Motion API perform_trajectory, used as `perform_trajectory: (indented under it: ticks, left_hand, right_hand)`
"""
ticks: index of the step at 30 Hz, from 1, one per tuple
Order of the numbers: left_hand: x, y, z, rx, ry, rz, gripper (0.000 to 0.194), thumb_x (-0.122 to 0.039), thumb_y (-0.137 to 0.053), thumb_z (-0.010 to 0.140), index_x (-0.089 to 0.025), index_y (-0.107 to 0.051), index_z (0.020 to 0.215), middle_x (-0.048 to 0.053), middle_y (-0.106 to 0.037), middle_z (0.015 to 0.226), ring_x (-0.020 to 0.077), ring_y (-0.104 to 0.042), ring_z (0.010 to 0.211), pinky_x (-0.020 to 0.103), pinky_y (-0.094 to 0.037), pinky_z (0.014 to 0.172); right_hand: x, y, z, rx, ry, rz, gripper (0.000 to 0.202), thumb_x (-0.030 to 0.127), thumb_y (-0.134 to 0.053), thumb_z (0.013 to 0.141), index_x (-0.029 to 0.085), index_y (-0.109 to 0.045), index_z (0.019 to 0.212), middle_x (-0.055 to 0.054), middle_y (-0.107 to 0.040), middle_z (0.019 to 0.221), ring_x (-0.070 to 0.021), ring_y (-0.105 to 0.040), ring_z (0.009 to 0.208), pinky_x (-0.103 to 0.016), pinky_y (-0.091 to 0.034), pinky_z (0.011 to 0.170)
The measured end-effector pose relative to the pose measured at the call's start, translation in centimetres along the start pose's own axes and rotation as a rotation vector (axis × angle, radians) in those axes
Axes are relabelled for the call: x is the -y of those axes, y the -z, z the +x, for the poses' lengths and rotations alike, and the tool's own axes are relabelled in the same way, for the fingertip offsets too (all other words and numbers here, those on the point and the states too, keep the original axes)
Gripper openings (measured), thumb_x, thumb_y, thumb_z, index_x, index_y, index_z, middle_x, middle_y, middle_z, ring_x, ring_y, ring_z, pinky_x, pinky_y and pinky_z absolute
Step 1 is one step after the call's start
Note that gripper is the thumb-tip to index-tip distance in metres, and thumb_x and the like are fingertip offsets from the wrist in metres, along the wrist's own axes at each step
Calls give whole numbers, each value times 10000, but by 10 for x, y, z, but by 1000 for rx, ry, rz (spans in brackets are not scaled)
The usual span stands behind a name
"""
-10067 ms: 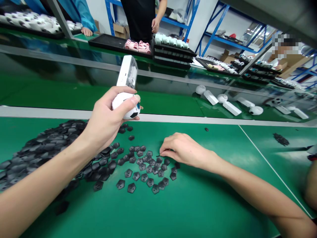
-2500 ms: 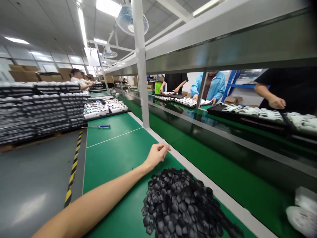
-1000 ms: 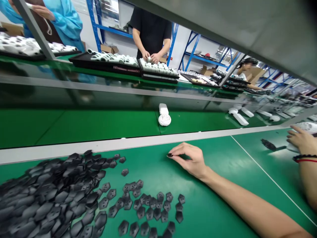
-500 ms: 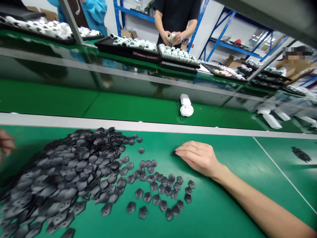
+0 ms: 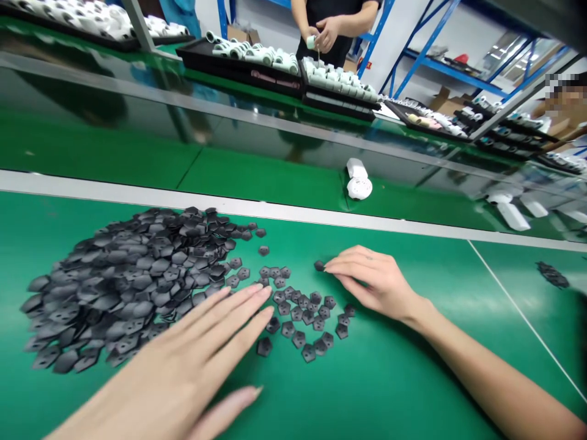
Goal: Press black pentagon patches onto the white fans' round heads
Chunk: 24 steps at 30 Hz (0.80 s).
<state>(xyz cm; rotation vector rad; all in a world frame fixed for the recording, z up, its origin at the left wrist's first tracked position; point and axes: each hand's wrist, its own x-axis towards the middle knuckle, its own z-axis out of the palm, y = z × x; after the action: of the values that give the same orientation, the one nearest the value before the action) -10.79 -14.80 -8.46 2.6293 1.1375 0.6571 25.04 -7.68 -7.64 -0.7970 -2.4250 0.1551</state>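
Note:
A large heap of dark pentagonal pieces (image 5: 123,275) lies on the green table (image 5: 413,379), with loose single pieces (image 5: 307,305) scattered to its right. My left hand (image 5: 197,360) stretches over the heap's lower right side, fingers extended and thumb apart, its fingertips over some loose pieces. To the right, my right hand (image 5: 376,281) rests on the table with its fingers drawn together. Its fingertips touch the edge of one dark piece (image 5: 319,266), which lies apart from the others.
Beyond a white rail (image 5: 298,211) lies a white device (image 5: 359,178) on a green surface. Black trays of pale parts (image 5: 257,58) stand behind, where a person (image 5: 337,27) handles a part. Another dark pile (image 5: 553,275) sits at far right.
My left hand has come in from the left edge to the heap and loose pieces. The dark piece at my right fingertips shows more clearly. The view has shifted.

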Motion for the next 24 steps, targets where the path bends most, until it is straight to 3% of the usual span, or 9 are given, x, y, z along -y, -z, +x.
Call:
perform_trajectory:
  ticks: [3, 6, 9, 12, 15, 19, 21, 24]
  left_hand:
    - [-21, -15, 5, -9, -105, 112, 830, -529, -595, 997, -281, -277, 1722, 79, -511, 1641, 368, -635, 1395, 480, -478, 1229]
    - [-25, -14, 10, -25, -163, 192, 888, -597, -561, 1015, -192, -228, 1732, 105, -518, 1628, 329, -634, 1401, 438, -446, 1251]
    - [-30, -6, 12, 28, -194, 266, 889, -635, -567, 1024, -139, -288, 1707, 106, -494, 1652, 287, -570, 1471, 414, -420, 1265]
    - [-39, 4, 11, 71, -192, 321, 791, -650, -534, 1043, -111, -451, 1616, 104, -486, 1664, 281, -536, 1496, 404, -448, 1227]
    - [-46, 15, 7, 88, -203, 316, 639, -580, -476, 1090, -148, -522, 1559, 71, -522, 1648, 251, -532, 1492, 374, -452, 1190]
    - [-36, 25, -4, -61, -71, 193, 305, -307, -456, 1142, -207, -679, 1326, 5, -777, 1292, 188, -686, 1191, 329, -429, 1115]
    - [-23, 27, -10, -141, 47, 184, 221, -208, -494, 1125, -193, -702, 1199, 6, -783, 1105, 180, -679, 1016, 320, -448, 1014]
    - [-7, 28, -17, -161, 141, 212, 157, -212, -542, 1110, -181, -690, 1151, 19, -731, 1039, 185, -620, 937, 316, -448, 896]
  right_hand:
    - [7, -4, 2, -5, 18, 64, 253, 83, -615, 1022, 218, -742, 1194, -57, -830, 1114, -197, -787, 1010, -341, -658, 910]
    - [13, -4, 7, 14, 46, 83, 259, 87, -613, 1024, 218, -737, 1208, -61, -826, 1131, -201, -775, 1034, -349, -649, 928]
    - [19, -2, 16, 12, 77, 90, 246, 73, -606, 1024, 189, -726, 1205, -69, -824, 1123, -193, -762, 1030, -340, -636, 935]
    - [26, -3, 32, 49, 131, 72, 212, 86, -620, 1031, 154, -717, 1206, -76, -817, 1152, -203, -743, 1077, -341, -619, 945]
    - [34, -10, 51, 123, 196, 64, 192, 146, -613, 1059, 149, -718, 1220, -77, -807, 1196, -229, -721, 1154, -357, -602, 953]
    - [41, -27, 79, 205, 172, 150, 167, 228, -631, 1073, 167, -740, 1183, -64, -807, 1104, -217, -722, 1010, -363, -587, 894]
    - [44, -37, 93, 270, 128, 198, 168, 284, -674, 1057, 176, -755, 1159, -64, -798, 1082, -217, -709, 976, -366, -574, 870]
    - [48, -51, 113, 378, 101, 250, 207, 329, -745, 1012, 179, -770, 1154, -63, -782, 1079, -224, -692, 980, -369, -543, 872]
